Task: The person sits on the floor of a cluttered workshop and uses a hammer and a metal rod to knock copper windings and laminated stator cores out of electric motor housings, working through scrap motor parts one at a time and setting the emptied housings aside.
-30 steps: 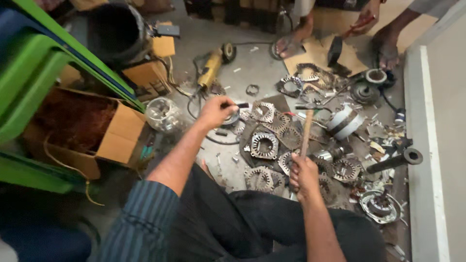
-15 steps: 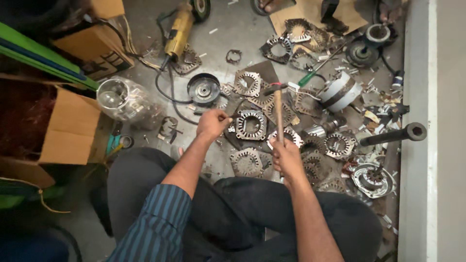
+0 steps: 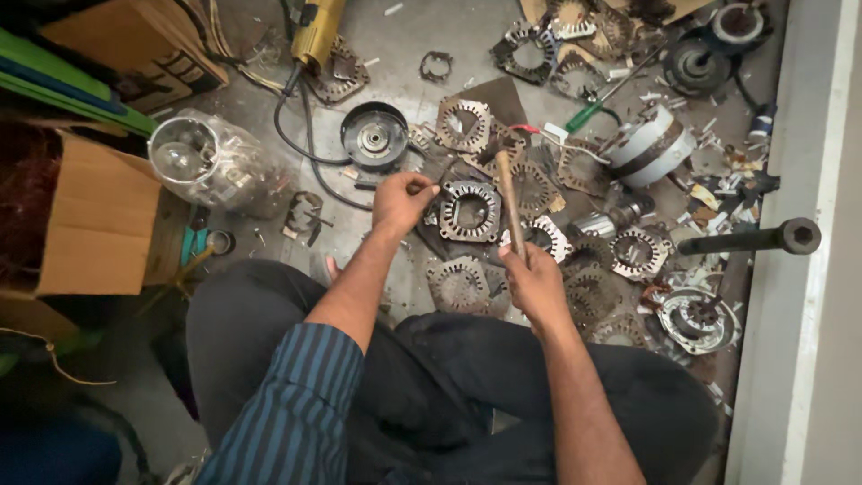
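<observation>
I sit cross-legged on the floor among several rusty motor stator rings. My left hand [image 3: 402, 202] is closed around a small dark metal tool, its tip at the left rim of a stator ring [image 3: 469, 212] lying flat on the floor. A hammer [image 3: 506, 196] with a wooden handle is gripped in my right hand [image 3: 535, 280]. The handle points away from me and the head hovers over the stators just beyond that ring. Another stator [image 3: 460, 284] lies between my hands, near my knees.
A cardboard box [image 3: 99, 224] with copper wire stands at left, next to a clear plastic jar [image 3: 193, 162]. Further out lie a yellow angle grinder [image 3: 319, 31], a black round motor cover [image 3: 374, 136], a white motor body [image 3: 651, 148] and a dark metal bar [image 3: 750, 240]. A white ledge [image 3: 808, 296] runs along the right.
The view has dropped toward my lap. My left hand has settled at the stator ring's rim. The hammer stays held over the stators in my right hand.
</observation>
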`<state>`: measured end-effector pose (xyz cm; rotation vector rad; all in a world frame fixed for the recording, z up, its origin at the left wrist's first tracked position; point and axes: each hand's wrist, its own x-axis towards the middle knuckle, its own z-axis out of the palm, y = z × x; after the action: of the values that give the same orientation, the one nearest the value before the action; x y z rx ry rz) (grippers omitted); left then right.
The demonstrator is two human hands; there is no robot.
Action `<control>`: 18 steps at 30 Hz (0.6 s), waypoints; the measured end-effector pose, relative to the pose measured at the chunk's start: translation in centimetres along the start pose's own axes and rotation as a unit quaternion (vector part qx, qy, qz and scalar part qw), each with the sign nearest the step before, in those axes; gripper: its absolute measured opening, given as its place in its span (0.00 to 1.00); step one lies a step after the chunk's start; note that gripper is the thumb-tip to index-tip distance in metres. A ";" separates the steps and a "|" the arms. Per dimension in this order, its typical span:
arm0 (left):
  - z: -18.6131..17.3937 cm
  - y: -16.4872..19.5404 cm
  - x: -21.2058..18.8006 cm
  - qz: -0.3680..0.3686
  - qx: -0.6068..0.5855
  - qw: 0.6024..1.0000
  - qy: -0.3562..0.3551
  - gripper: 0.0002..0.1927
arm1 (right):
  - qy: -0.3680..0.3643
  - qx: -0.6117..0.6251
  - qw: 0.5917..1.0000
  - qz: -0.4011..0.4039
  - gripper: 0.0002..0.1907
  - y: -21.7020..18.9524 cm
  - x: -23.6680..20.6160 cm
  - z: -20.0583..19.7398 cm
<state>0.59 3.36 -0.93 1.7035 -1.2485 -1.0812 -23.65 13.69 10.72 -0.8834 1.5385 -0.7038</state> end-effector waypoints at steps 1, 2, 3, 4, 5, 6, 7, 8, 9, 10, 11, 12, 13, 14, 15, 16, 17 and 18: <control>0.1 -0.1 0.1 -0.004 -0.011 1.000 0.001 0.10 | 0.021 -0.078 0.995 -0.053 0.15 0.4 0.1 0.0; 0.3 -0.1 0.2 0.012 0.002 1.000 0.009 0.10 | 0.041 -0.157 0.981 -0.108 0.16 0.6 0.3 0.0; 0.4 -0.2 0.3 0.027 0.014 0.999 0.016 0.10 | 0.059 -0.234 0.957 -0.161 0.17 0.9 0.4 0.0; 0.5 -0.1 0.2 0.041 0.028 0.999 0.023 0.09 | 0.062 -0.242 0.957 -0.149 0.18 1.1 0.3 0.0; 0.6 0.0 0.2 0.029 0.022 0.999 0.026 0.10 | 0.064 -0.250 0.956 -0.137 0.18 1.2 0.3 0.0; 0.8 0.1 0.3 0.017 0.016 0.999 0.029 0.10 | 0.068 -0.258 0.955 -0.126 0.19 1.3 0.2 0.1; 1.0 0.1 0.2 0.004 0.010 0.999 0.031 0.10 | 0.061 -0.263 0.954 -0.127 0.19 1.3 0.0 0.3; 1.1 0.0 0.2 0.000 0.014 0.999 0.037 0.10 | 0.054 -0.267 0.953 -0.128 0.19 1.2 -0.2 0.5; 1.2 -0.1 0.3 -0.003 0.017 0.999 0.044 0.10 | 0.048 -0.272 0.952 -0.132 0.19 1.0 -0.3 0.7; 1.3 -0.4 0.5 -0.005 0.020 0.998 0.053 0.10 | 0.052 -0.264 0.954 -0.133 0.19 0.8 -0.5 1.0; 1.5 -0.7 0.7 -0.021 0.005 0.999 0.050 0.09 | 0.055 -0.255 0.956 -0.135 0.19 0.7 -0.8 1.3; 1.7 -1.1 0.9 -0.037 -0.010 0.998 0.049 0.09 | 0.057 -0.246 0.958 -0.137 0.19 0.5 -1.1 1.6; 1.7 -1.6 1.1 -0.054 -0.024 0.997 0.050 0.09 | 0.059 -0.230 0.961 -0.145 0.19 0.4 -1.3 1.9; 1.9 -2.0 1.3 -0.082 -0.102 0.990 0.044 0.09 | 0.059 -0.215 0.963 -0.150 0.19 0.5 -1.6 2.0; 2.2 -2.4 1.3 -0.114 -0.180 0.976 0.035 0.09 | 0.060 -0.203 0.966 -0.149 0.18 0.7 -2.1 2.2; 2.5 -2.8 1.2 -0.145 -0.257 0.955 0.026 0.09 | 0.067 -0.229 0.958 -0.160 0.18 0.9 -2.5 2.2; 2.7 -2.9 1.2 -0.152 -0.254 0.955 0.024 0.09 | 0.076 -0.254 0.948 -0.176 0.18 1.1 -2.6 2.3; 2.8 -2.9 1.2 -0.160 -0.250 0.955 0.024 0.08 | 0.082 -0.279 0.937 -0.191 0.18 1.3 -2.7 2.5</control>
<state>-0.83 2.69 -4.83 1.5436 -0.5990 -1.3951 -21.30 16.81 10.70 -1.6165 1.7722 -0.6303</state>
